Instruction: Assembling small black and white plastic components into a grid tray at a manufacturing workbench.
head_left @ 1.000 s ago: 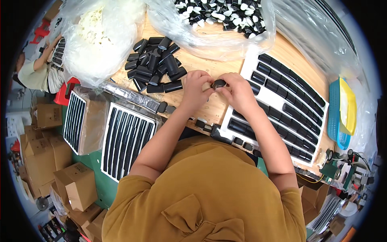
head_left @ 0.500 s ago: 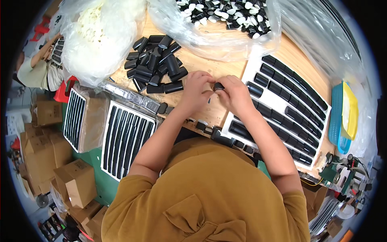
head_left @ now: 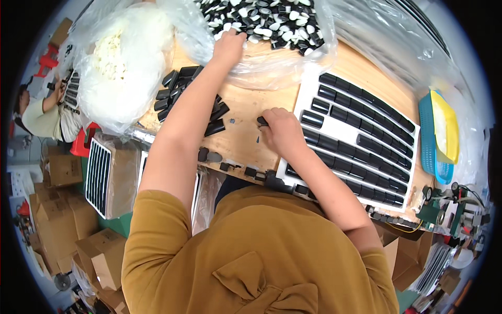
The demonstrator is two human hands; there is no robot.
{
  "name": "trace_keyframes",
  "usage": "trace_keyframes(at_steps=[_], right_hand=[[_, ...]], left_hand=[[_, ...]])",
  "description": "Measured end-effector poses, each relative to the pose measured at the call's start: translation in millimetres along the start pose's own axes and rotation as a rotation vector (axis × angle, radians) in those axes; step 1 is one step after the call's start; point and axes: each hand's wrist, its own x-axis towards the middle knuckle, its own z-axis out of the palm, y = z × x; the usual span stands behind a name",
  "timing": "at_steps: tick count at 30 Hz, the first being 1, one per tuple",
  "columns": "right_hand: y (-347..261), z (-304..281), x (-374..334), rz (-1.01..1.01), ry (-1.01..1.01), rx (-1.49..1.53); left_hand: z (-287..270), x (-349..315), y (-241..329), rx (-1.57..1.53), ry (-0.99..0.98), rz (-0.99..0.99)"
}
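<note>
At the far side of the table, my left hand (head_left: 230, 48) reaches to the near edge of a pile of small black and white oval pieces (head_left: 272, 22). Its fingers are bent together among them; what they pinch I cannot make out. My right hand (head_left: 282, 130) is closed on a black cap-like piece (head_left: 262, 121), just above the wood left of a white tray (head_left: 332, 130). Rows of glossy black cylindrical pieces (head_left: 361, 115) fill much of this tray, with some gaps. Under my left forearm lies a heap of loose black cylinders (head_left: 172, 97), partly hidden.
A clear bag of cream-coloured pieces (head_left: 111, 60) stands at the far left. Blue and yellow baskets (head_left: 429, 138) stand right of the tray. A filled tray (head_left: 98, 178) leans below the table's left side, near cardboard boxes (head_left: 65, 209). Another person (head_left: 44, 118) sits at far left.
My hands have come apart. The left went from beside the right up to the black and white pile; the right moved slightly left and down, keeping the black piece. The view shifted a little.
</note>
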Motion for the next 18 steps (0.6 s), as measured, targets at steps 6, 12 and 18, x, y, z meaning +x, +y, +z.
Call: trace_keyframes(at_steps=[6, 12, 18], right_hand=[[6.9, -68.8, -18.1, 0.547, 0.189, 0.397], [98.9, -94.8, -80.1, 0.727, 0.464, 0.429], [85.7, -88.8, -75.5, 0.796, 0.504, 0.214]], left_hand=[[-1.8, -1.5, -6.9, 0.167, -0.065, 0.088], [-8.5, -17.7, 12.2, -0.189, 0.169, -0.025], [-37.8, -100.9, 76.8, -0.840, 0.093, -0.219]])
